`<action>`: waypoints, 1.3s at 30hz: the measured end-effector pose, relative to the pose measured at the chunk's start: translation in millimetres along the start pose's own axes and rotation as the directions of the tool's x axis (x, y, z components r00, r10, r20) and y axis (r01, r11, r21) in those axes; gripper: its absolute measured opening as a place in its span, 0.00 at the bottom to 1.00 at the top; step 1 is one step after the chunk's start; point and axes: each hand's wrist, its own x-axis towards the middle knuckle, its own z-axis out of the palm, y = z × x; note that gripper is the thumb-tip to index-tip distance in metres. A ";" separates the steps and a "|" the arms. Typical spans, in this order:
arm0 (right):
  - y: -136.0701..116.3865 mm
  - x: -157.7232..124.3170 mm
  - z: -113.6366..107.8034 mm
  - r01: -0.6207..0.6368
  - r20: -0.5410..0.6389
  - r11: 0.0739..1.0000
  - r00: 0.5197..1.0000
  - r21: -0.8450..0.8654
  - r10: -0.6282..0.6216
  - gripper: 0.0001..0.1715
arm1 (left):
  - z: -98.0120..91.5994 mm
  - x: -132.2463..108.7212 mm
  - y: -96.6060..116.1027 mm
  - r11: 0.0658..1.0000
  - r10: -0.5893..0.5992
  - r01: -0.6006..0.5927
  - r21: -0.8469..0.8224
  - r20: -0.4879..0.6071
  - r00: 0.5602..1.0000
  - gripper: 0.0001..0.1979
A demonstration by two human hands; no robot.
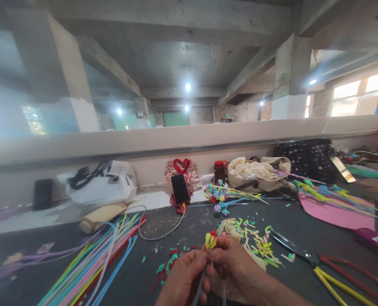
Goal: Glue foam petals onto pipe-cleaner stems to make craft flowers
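Both my hands meet low in the middle of the head view. My left hand (184, 276) is closed around a thin blue-grey strand that runs down out of the picture. My right hand (231, 265) pinches the top of the same piece, where a small yellow and red flower (211, 240) sticks up between my fingertips. Cut bits of coloured strand (255, 242) lie scattered on the dark table (182, 221) just beyond my right hand.
A fan of long coloured strands (96, 259) lies at the left. Scissors with red and yellow handles (322, 265) lie at the right. A phone (180, 189) leans at the back, beside finished flower stems (222, 197), bags, a red-capped jar (220, 170) and a pink sheet (332, 212).
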 end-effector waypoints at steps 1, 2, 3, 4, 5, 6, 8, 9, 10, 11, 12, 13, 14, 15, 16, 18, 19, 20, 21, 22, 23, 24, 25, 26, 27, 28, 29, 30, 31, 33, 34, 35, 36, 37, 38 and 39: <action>-1.1 -0.6 0.4 0.006 0.005 1.000 1.000 -0.003 -0.006 0.11 | 0.6 -0.1 -0.2 1.000 0.002 -0.002 -0.006 -0.003 1.000 0.15; -2.3 -1.3 0.9 0.012 0.010 1.000 1.000 -0.003 -0.012 0.11 | 1.2 -0.3 -0.5 1.000 0.003 -0.003 -0.010 -0.005 1.000 0.14; -3.4 -2.2 1.3 0.018 0.012 1.000 1.000 -0.002 -0.018 0.11 | 1.7 -0.4 -0.6 1.000 0.003 -0.003 -0.009 -0.002 1.000 0.14; -4.3 -3.0 1.8 0.016 0.009 1.000 1.000 0.001 -0.016 0.11 | 2.1 -0.5 -0.7 1.000 0.001 -0.001 -0.006 0.001 1.000 0.14; -4.9 -3.8 2.2 0.013 0.010 1.000 1.000 0.009 -0.013 0.11 | 2.5 -0.6 -0.6 1.000 -0.001 0.001 -0.002 0.006 1.000 0.14; -5.2 -4.4 2.5 0.007 0.019 1.000 1.000 0.020 -0.007 0.11 | 2.8 -0.8 -0.6 1.000 -0.004 0.004 0.000 0.013 1.000 0.15; -5.2 -5.1 3.0 -0.002 0.055 0.999 0.998 0.048 0.000 0.10 | 3.0 -1.0 -0.6 1.000 -0.010 0.010 0.003 0.030 1.000 0.14; -5.1 -5.2 3.2 -0.001 0.073 0.998 0.997 0.058 -0.003 0.10 | 2.9 -1.0 -0.9 1.000 -0.013 0.013 0.004 0.039 0.999 0.14; -5.0 -5.3 3.3 0.000 0.083 0.998 0.997 0.061 -0.005 0.10 | 2.6 -0.8 -1.4 1.000 -0.017 0.017 0.006 0.047 0.999 0.14; -5.0 -5.2 3.2 0.000 0.089 0.998 0.996 0.057 -0.005 0.10 | 2.2 -0.4 -2.0 1.000 -0.018 0.018 0.007 0.053 0.998 0.14; -5.1 -5.1 2.9 -0.006 0.097 0.999 0.995 0.049 0.001 0.10 | 1.7 0.4 -2.7 1.000 -0.017 0.016 0.006 0.054 0.998 0.15; -5.2 -4.8 2.3 -0.011 0.112 0.999 0.994 0.037 0.007 0.11 | 1.0 1.5 -3.2 1.000 -0.010 0.010 0.009 0.047 0.999 0.15; -5.5 -4.5 1.5 -0.011 0.126 1.000 0.992 0.016 0.009 0.12 | 0.2 2.8 -3.5 1.000 0.008 -0.009 0.018 0.030 1.000 0.16; -6.0 -4.1 0.4 -0.003 0.130 1.000 0.991 -0.013 0.005 0.12 | -0.7 4.2 -3.4 0.999 0.034 -0.034 0.037 0.001 0.999 0.17; -6.8 -3.8 -0.8 0.012 0.124 0.999 0.992 -0.050 -0.005 0.13 | -1.5 5.6 -2.9 0.996 0.062 -0.060 0.061 -0.032 0.998 0.18; -9.3 -3.4 -2.9 0.047 0.087 0.986 0.996 -0.159 -0.034 0.11 | -2.5 7.4 -1.1 0.990 0.102 -0.091 0.112 -0.098 0.990 0.18; -10.9 -3.4 -3.5 0.055 0.065 0.972 0.997 -0.228 -0.041 0.10 | -2.5 7.6 -0.2 0.986 0.115 -0.099 0.130 -0.121 0.986 0.19; -12.7 -3.7 -3.8 0.060 0.050 0.951 0.998 -0.303 -0.047 0.08 | -2.1 7.4 0.5 0.984 0.125 -0.106 0.142 -0.133 0.983 0.19; -14.4 -4.1 -3.7 0.065 0.036 0.921 0.998 -0.384 -0.055 0.06 | -1.2 6.9 0.8 0.981 0.137 -0.115 0.154 -0.137 0.981 0.19; -16.0 -4.7 -3.4 0.074 0.024 0.879 0.997 -0.471 -0.071 0.04 | 0.0 6.2 0.7 0.977 0.156 -0.132 0.166 -0.138 0.978 0.19; -17.2 -5.4 -2.9 0.089 0.011 0.823 0.995 -0.561 -0.100 0.02 | 1.5 5.5 0.3 0.972 0.179 -0.153 0.179 -0.141 0.974 0.18; -18.0 -6.2 -2.4 0.106 0.002 0.752 0.990 -0.650 -0.138 0.02 | 3.0 4.9 -0.4 0.966 0.202 -0.173 0.190 -0.144 0.969 0.18; -18.4 -7.1 -1.8 0.122 -0.002 0.670 0.983 -0.732 -0.182 0.02 | 4.4 4.5 -1.0 0.961 0.223 -0.191 0.202 -0.150 0.963 0.17; -18.4 -8.1 -1.1 0.135 0.002 0.581 0.975 -0.802 -0.224 0.03 | 5.6 4.4 -1.4 0.954 0.244 -0.208 0.215 -0.156 0.957 0.17; -18.1 -9.1 -0.3 0.144 0.011 0.498 0.965 -0.855 -0.261 0.04 | 6.4 4.5 -1.4 0.947 0.264 -0.226 0.227 -0.159 0.951 0.16; -17.6 -10.1 0.6 0.150 0.022 0.427 0.957 -0.892 -0.290 0.05 | 6.8 4.6 -1.0 0.941 0.284 -0.243 0.237 -0.161 0.945 0.15; -17.0 -11.0 1.6 0.154 0.031 0.380 0.950 -0.912 -0.310 0.05 | 6.9 4.7 -0.2 0.935 0.301 -0.258 0.242 -0.164 0.939 0.14; -16.5 -11.8 2.9 0.161 0.039 0.361 0.946 -0.919 -0.321 0.05 | 6.8 4.5 1.1 0.933 0.312 -0.268 0.239 -0.171 0.935 0.14; -16.1 -12.4 4.4 0.168 0.043 0.365 0.944 -0.916 -0.328 0.04 | 6.5 4.1 2.5 0.935 0.315 -0.272 0.227 -0.182 0.931 0.14; -15.8 -13.1 7.7 0.180 0.032 0.413 0.940 -0.893 -0.340 0.03 | 6.1 2.5 5.6 0.952 0.290 -0.258 0.166 -0.212 0.933 0.15; -16.0 -13.3 9.4 0.184 0.022 0.442 0.938 -0.878 -0.347 0.03 | 6.1 1.5 6.8 0.963 0.265 -0.243 0.118 -0.228 0.937 0.16; -16.2 -13.5 11.0 0.187 0.011 0.466 0.935 -0.865 -0.355 0.04 | 6.4 0.4 7.7 0.973 0.233 -0.224 0.061 -0.241 0.942 0.17; -16.6 -13.7 12.6 0.188 0.000 0.482 0.932 -0.856 -0.363 0.05 | 6.8 -0.7 8.3 0.979 0.198 -0.204 0.002 -0.253 0.947 0.18; -17.2 -14.0 13.9 0.190 -0.006 0.491 0.929 -0.850 -0.370 0.06 | 7.4 -1.6 8.5 0.981 0.164 -0.185 -0.055 -0.268 0.949 0.19; -17.8 -14.4 15.0 0.193 -0.009 0.496 0.927 -0.847 -0.376 0.06 | 8.0 -2.3 8.4 0.979 0.135 -0.171 -0.106 -0.287 0.948 0.19; -18.5 -14.8 15.8 0.195 -0.010 0.500 0.926 -0.844 -0.378 0.06 | 8.8 -2.8 8.2 0.976 0.110 -0.161 -0.149 -0.306 0.946 0.20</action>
